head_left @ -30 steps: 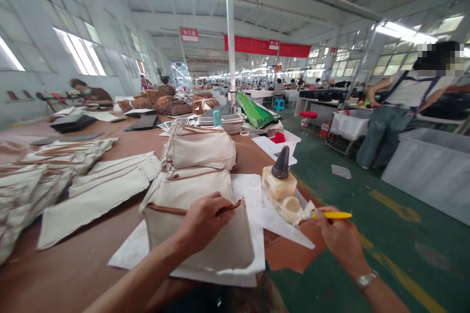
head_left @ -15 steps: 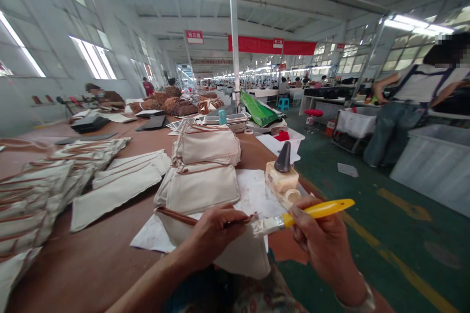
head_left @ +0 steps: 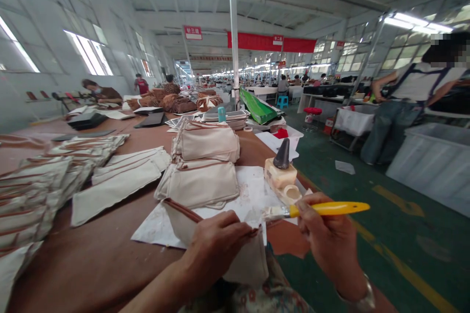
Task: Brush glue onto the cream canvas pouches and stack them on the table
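Note:
My left hand (head_left: 216, 244) is closed on the brown upper edge of a cream fabric piece (head_left: 247, 265), which hangs down at the table's front edge. My right hand (head_left: 326, 239) grips a yellow-handled paintbrush (head_left: 330, 209). The brush's whitish bristles point left, just above the right end of the piece's brown edge; whether they touch it I cannot tell. Behind the brush stands a cream glue bottle (head_left: 281, 176) with a dark cone-shaped top, and a small round pale cup in front of it. White paper (head_left: 249, 193) lies under the work.
Two stacks of cream pieces (head_left: 203, 183) stand straight ahead. More cream pieces (head_left: 121, 183) are fanned across the brown tabletop (head_left: 99, 259) at left. A green bag (head_left: 259, 107) lies farther back. At right, a person (head_left: 407, 93) stands beside a large plastic bin (head_left: 435, 156).
The brush has shifted right, away from the left hand's fingers, with its handle now more level. The left hand has tilted the fabric piece slightly, and the view has moved a little.

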The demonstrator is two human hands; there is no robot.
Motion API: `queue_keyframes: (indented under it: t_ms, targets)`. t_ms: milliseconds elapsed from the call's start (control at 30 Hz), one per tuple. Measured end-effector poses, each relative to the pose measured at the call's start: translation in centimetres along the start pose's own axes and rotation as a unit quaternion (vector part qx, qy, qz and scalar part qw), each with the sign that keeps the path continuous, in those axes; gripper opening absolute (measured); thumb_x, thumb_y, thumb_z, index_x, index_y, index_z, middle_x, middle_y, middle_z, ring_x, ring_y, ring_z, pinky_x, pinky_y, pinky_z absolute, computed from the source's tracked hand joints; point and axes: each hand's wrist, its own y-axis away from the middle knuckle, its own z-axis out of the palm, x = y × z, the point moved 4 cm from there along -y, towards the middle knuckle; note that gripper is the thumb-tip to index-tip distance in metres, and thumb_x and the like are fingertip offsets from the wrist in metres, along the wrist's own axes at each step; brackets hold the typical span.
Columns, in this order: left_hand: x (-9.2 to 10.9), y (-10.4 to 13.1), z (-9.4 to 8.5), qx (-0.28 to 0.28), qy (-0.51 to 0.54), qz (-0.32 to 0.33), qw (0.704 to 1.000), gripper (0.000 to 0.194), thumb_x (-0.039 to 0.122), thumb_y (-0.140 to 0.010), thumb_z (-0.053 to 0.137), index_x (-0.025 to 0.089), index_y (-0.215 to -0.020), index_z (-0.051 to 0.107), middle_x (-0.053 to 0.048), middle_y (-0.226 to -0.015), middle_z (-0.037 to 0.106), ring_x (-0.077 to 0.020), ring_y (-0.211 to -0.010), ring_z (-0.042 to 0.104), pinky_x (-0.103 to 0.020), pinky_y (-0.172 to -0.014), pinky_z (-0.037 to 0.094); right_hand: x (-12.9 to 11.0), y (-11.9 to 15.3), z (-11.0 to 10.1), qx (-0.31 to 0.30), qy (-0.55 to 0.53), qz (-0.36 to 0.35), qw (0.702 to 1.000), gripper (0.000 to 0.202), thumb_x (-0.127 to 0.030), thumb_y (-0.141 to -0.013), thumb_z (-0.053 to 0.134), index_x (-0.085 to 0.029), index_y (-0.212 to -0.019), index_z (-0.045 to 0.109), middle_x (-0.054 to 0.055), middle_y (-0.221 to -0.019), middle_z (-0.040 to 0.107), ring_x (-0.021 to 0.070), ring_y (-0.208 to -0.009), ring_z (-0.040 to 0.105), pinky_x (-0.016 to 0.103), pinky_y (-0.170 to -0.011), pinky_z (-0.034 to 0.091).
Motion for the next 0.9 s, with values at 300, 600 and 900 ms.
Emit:
queue_keyframes:
  t_ms: [300, 600, 900]
  targets:
    - [2.2, 1.6, 0.3, 0.009, -0.15, 0.184, 0.971, 0.015, 0.023, -0.101, 0.05, 0.018, -0.09, 0.059, 0.0, -0.076, 0.06, -0.0158, -0.063, 0.046, -0.033, -0.058, 0.025, -1.4, 0.9, -0.5, -0.11, -0.025, 0.042, 0.993, 0.018, -0.032, -0.098, 0.066, -0.02, -0.085, 0.063, -0.004, -0.056, 0.047, 0.0099, -0.044, 0.041, 0.017, -0.04, 0.031]
    - [2.0, 1.2, 0.4, 0.02, -0.134, 0.163, 0.977, 0.019, 0.024, -0.102, 0.051, 0.019, -0.087, 0.062, 0.0, -0.075, 0.061, -0.0145, -0.062, 0.049, -0.03, -0.057, 0.031, -1.5, 0.8, -2.0, -0.082, 0.039, 0.032, 0.995, 0.02, -0.036, -0.097, 0.066, -0.019, -0.086, 0.066, -0.001, -0.064, 0.053, 0.0111, -0.047, 0.042, 0.02, -0.041, 0.032]
    - [1.4, -6.5, -3.6, 0.064, 0.003, 0.111, 0.992, 0.039, 0.048, -0.098, 0.055, 0.016, -0.081, 0.07, -0.003, -0.075, 0.065, -0.0122, -0.068, 0.057, -0.024, -0.062, 0.037, -4.5, 0.2, -6.0, 0.131, -0.085, 0.124, 0.98, 0.025, -0.04, -0.073, 0.087, -0.021, -0.079, 0.07, -0.003, -0.051, 0.043, 0.0083, -0.039, 0.038, 0.021, -0.036, 0.036]
